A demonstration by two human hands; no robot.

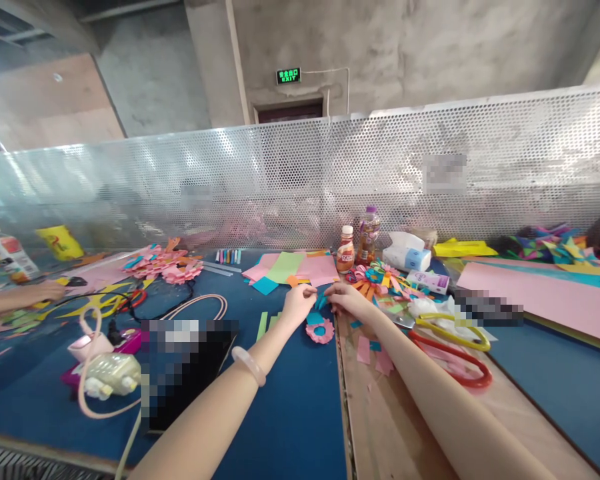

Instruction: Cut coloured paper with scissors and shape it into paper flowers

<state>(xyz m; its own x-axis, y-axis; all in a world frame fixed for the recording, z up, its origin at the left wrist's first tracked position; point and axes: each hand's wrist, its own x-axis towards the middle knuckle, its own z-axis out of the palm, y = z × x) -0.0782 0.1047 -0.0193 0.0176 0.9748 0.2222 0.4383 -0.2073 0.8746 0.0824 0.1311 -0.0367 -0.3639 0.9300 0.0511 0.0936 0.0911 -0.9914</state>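
Two drink bottles (357, 245) stand at the middle of the frame before a perforated metal screen (300, 173), a tissue pack (407, 257) just right of them. Pink paper flowers (163, 263) lie left of centre on the blue worktop (290, 427). Far right — a large pink sheet (545, 297). Upper centre, a green exit sign (289, 75). Red and yellow hoops (453, 350) rest right of centre.

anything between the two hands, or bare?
Head view: a small teal paper piece sits between the left hand and right hand, fingertips of both on it.
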